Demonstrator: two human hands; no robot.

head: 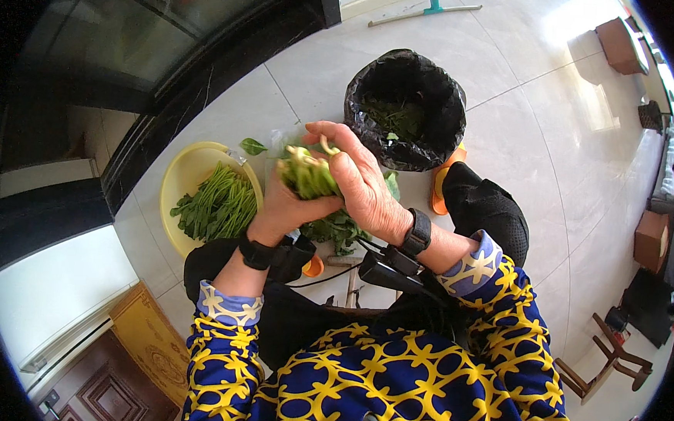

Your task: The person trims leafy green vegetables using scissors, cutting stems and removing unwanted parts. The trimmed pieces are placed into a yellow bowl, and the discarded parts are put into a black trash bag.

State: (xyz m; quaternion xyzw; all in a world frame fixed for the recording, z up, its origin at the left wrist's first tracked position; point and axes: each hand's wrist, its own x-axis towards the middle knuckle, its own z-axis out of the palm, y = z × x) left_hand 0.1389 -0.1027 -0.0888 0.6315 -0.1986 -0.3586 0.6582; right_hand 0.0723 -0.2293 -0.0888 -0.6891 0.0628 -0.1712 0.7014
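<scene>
A bunch of leafy greens is clasped in my left hand, its pale stem ends turned up and slightly blurred. My right hand is against the bunch from the right, with a pale stem between its thumb and fingers. More loose greens lie on the floor below my hands, partly hidden. To the left, a yellow plastic basin holds a heap of trimmed green stalks with leaves. Beyond my right hand stands a bin with a black plastic liner, leafy scraps inside.
A single leaf lies on the tiled floor near the basin rim. An orange slipper shows by my right knee. A squeegee rests at the far wall. A wooden chair and cardboard boxes are at the right.
</scene>
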